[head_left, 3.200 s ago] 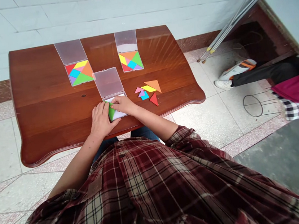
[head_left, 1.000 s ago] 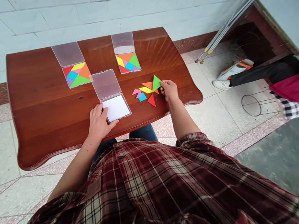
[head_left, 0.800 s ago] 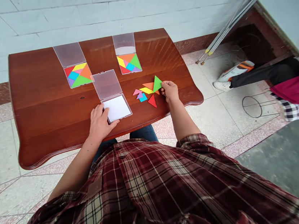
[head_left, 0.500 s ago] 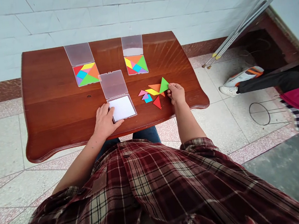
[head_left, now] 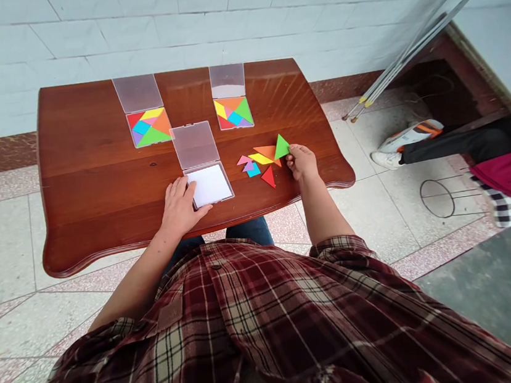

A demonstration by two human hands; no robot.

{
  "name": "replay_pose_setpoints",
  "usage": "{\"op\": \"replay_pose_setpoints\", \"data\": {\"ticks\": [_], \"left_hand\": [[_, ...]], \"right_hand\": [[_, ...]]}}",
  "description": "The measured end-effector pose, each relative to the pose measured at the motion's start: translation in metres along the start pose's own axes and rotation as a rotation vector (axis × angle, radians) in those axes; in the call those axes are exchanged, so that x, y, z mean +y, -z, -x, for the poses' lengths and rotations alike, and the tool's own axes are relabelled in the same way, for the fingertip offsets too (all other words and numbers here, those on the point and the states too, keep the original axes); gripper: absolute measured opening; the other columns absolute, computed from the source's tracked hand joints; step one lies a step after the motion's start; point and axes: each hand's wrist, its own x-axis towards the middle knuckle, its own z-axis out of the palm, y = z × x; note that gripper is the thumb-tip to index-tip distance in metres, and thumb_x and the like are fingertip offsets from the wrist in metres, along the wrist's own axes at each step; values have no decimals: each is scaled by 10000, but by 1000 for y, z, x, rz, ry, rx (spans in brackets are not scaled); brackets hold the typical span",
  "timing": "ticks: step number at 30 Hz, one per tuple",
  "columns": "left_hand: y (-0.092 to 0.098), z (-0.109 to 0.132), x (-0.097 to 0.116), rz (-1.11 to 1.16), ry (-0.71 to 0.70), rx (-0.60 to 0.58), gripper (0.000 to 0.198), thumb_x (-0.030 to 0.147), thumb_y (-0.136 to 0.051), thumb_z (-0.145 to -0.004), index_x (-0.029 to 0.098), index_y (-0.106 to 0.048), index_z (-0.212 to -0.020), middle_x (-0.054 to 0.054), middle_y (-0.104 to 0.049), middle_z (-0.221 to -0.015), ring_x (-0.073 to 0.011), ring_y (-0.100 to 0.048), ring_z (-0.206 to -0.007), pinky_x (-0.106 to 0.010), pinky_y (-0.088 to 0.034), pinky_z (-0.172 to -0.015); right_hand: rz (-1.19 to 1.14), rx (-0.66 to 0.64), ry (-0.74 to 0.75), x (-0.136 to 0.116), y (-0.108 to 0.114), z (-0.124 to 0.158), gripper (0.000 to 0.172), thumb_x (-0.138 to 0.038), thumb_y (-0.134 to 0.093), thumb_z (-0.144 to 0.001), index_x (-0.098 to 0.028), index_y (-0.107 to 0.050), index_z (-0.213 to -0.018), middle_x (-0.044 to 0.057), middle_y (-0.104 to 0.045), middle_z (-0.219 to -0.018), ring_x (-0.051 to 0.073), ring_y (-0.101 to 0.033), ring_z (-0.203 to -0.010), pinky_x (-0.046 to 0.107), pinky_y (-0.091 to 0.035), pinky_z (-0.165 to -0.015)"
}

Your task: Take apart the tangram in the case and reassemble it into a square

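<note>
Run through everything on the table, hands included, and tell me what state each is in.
Near case: lid open, white base showing.
Far left case: lid open, filled.
Far right case: lid open, filled.
Green triangle: held.
Other six pieces: loose, clustered, some overlapping.
Left hand: resting on near case.
Right hand: pinching green triangle.

Thin green triangle (head_left: pixel 280 146), apex toward the far side, right corner pinched, out to the right of the clear plastic case (head_left: pixel 211 183); can't tell if it touches the table (head_left: pixel 98 198). Case sits open near the front edge, see-through lid (head_left: pixel 194 144) swung back, white inside showing.
</note>
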Motion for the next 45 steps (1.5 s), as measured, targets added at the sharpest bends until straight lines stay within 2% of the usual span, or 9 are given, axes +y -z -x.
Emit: {"op": "replay_pose_setpoints", "data": {"ticks": [17, 23, 25, 28, 32, 34, 37, 40, 45], "left_hand": [[-1, -1, -4, -14, -4, 15, 617, 501, -671, -829, 153, -529, -1318, -211, -477, -1473, -414, -426, -1384, -591, -298, -1195], [1, -1, -2, -2, -1, 5, 616, 499, -671, -834, 160, -528, -1328, -205, -475, -1474, -412, -418, -1394, -594, -295, -1197], [2, -2, -1, 13, 8, 3, 607, 493, -676, -828, 168, -534, -1320, -196, -474, -1476, -408, -414, -1398, -595, -290, -1202], [2, -3, 0, 23, 10, -3, 585, 498, -677, -822, 171, -555, -1290, -191, -466, -1483, -406, -410, -1397, -596, -284, -1204], [0, -3, -2, 40, 6, -5, 575, 511, -662, -830, 157, -570, -1274, -201, -444, -1504, -411, -382, -1416, -599, -263, -1209], [-1, -3, -3, 42, 1, -3, 581, 515, -653, -838, 155, -567, -1285, -203, -439, -1510, -410, -371, -1425, -602, -255, -1210], [-3, -3, -3, 36, -4, 6, 588, 521, -656, -837, 161, -566, -1294, -200, -446, -1509, -406, -377, -1425, -596, -262, -1209], [-4, -3, -4, 39, -3, 11, 616, 527, -673, -826, 153, -561, -1302, -208, -443, -1514, -412, -378, -1425, -593, -260, -1210], [-4, -2, -4, 46, -9, 5, 607, 528, -674, -827, 173, -559, -1306, -194, -442, -1527, -407, -383, -1423, -601, -262, -1205]], "right_hand": [[24, 2, 7, -1, -2, 2, 174, -113, -571, -890, -184, -502, -748, -111, -461, -553, 6, -401, -445, 98, -274, -406], [154, -17, 64, -16, -12, 11, 116, -133, -549, -864, -201, -513, -778, -100, -448, -561, 34, -381, -461, 136, -256, -407], [254, -96, 175, -23, -24, 19, 81, -129, -561, -826, -204, -543, -802, -87, -482, -600, 48, -403, -487, 165, -295, -445], [423, -299, 375, -26, -47, 37, 80, -155, -586, -779, -200, -612, -840, -56, -551, -695, 79, -480, -601, 217, -395, -586], [744, -599, 530, -23, -80, 68, 96, -204, -547, -804, -183, -637, -830, -27, -591, -725, 116, -485, -673, 267, -408, -683], [936, -699, 621, -24, -94, 85, 128, -192, -513, -834, -174, -639, -837, -1, -630, -771, 128, -493, -691, 278, -405, -712], [1285, -801, 732, -30, -113, 108, 191, -129, -479, -845, -168, -662, -878, 50, -689, -890, 166, -554, -787, 292, -397, -754], [1595, -856, 765, -34, -128, 124, 266, -142, -447, -897, -156, -689, -1005, 110, -716, -1055, 223, -614, -906, 313, -405, -758], [1829, -949, 788, -28, -144, 132, 357, -146, -424, -937, -97, -669, -1192, 187, -709, -1185, 287, -653, -1004, 352, -445, -779]]}}
